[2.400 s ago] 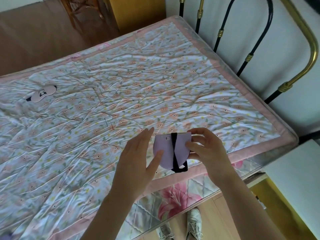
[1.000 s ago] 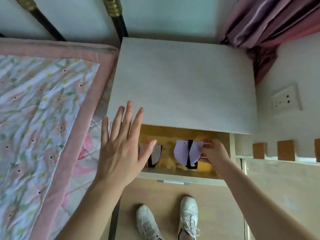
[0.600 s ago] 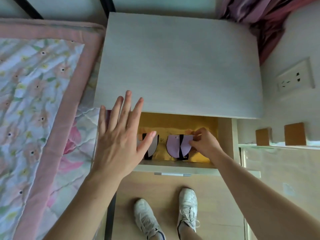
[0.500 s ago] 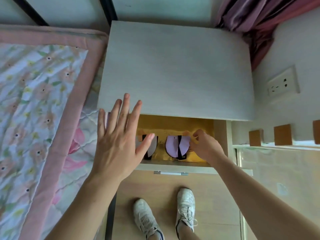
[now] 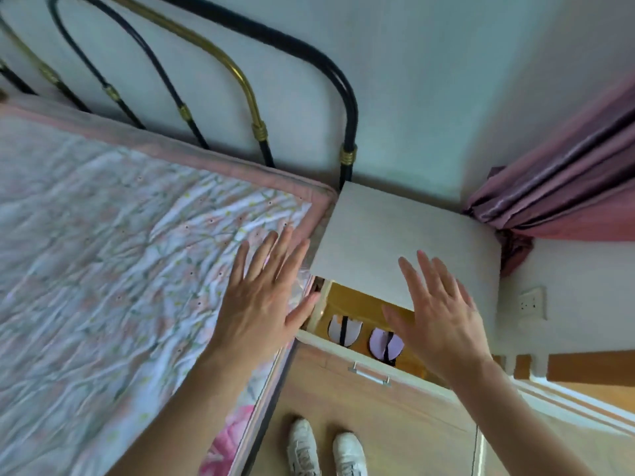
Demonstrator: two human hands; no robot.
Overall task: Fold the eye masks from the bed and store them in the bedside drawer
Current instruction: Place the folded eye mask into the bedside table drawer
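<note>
Now | left hand [image 5: 264, 305] and right hand [image 5: 443, 324] spread flat, empty | two folded lilac fabric eye masks with black straps [image 5: 385, 343] lie between them in open yellow-lined bedside drawer [image 5: 357, 304] | next: check the bed for any remaining before shutting.

The drawer [image 5: 347, 312] stands open just below both grips, the left grip [image 5: 264, 297] and the right grip [image 5: 439, 314], and its yellow floor shows between them. The nightstand top [image 5: 405, 242] hangs over its back half. Two folded eye masks [image 5: 344, 329] lie inside. The bed [image 5: 137, 252] edge closes the left side.
</note>
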